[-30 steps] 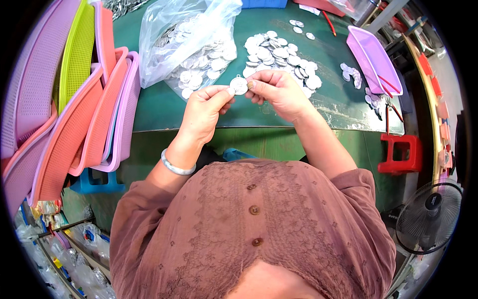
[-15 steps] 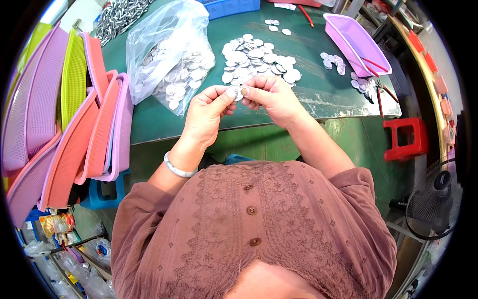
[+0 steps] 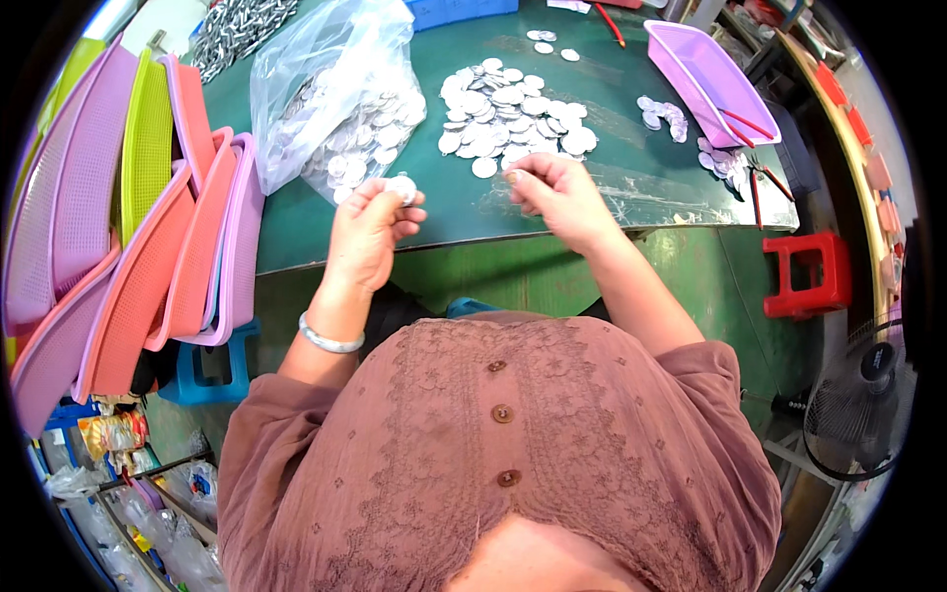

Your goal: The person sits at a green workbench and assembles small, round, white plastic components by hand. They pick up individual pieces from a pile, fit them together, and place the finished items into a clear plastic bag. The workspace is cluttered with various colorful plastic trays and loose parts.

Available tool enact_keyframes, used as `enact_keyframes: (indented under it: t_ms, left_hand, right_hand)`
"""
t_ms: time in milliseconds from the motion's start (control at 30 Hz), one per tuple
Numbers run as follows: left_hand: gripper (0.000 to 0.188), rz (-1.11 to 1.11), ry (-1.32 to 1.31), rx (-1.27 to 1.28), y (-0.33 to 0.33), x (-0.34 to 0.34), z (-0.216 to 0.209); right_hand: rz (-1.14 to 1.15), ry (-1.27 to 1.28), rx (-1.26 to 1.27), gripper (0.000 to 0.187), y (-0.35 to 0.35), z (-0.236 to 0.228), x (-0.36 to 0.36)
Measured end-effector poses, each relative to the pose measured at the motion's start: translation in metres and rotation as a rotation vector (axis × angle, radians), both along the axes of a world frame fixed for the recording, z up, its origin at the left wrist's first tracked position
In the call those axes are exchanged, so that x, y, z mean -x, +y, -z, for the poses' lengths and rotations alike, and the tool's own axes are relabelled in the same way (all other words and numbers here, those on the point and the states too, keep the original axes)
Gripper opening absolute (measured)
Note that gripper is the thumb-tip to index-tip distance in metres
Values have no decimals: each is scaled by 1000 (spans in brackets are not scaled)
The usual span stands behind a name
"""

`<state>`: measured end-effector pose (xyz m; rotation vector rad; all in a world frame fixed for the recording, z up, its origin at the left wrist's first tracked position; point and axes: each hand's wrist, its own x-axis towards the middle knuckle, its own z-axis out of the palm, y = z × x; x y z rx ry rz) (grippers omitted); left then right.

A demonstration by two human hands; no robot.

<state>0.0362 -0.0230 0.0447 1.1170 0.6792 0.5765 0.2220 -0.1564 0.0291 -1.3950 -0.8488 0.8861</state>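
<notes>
In my left hand (image 3: 363, 232) a round silvery-white disc (image 3: 402, 187) is pinched between thumb and fingers, near the front of the green table. My right hand (image 3: 564, 200) is apart from it, at the near edge of a loose pile of similar discs (image 3: 508, 113). Its thumb and fingers are pressed together; whether something small is between them I cannot make out. Left of the pile, a clear plastic bag (image 3: 281, 118) lies with its mouth toward me, holding many more discs.
Stacked purple, green and coral baskets (image 3: 148, 227) crowd the left. To the right stand a purple basket (image 3: 681, 74), small disc groups (image 3: 663, 118) and red-handled pliers (image 3: 758, 183). Metal pieces (image 3: 232, 39) and a blue bin (image 3: 464, 12) lie farther back. A red stool (image 3: 807, 276) stands right.
My hands have parted from around the disc. The left moved left and toward me with the disc; the right moved right, beside the pile.
</notes>
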Motion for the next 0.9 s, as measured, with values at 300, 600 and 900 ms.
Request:
enact_keyframes:
  t_ms: [300,600,900]
  left_hand:
    - [20,-154,62,47,32,65,32]
    - [23,-44,-79,229,33,70,40]
    - [21,-39,-165,248,30,72,40]
  right_hand:
    - [71,-295,83,14,-3,25,-7]
    - [-10,-613,84,16,21,22,18]
    - [-130,-1113,8,24,94,24,82]
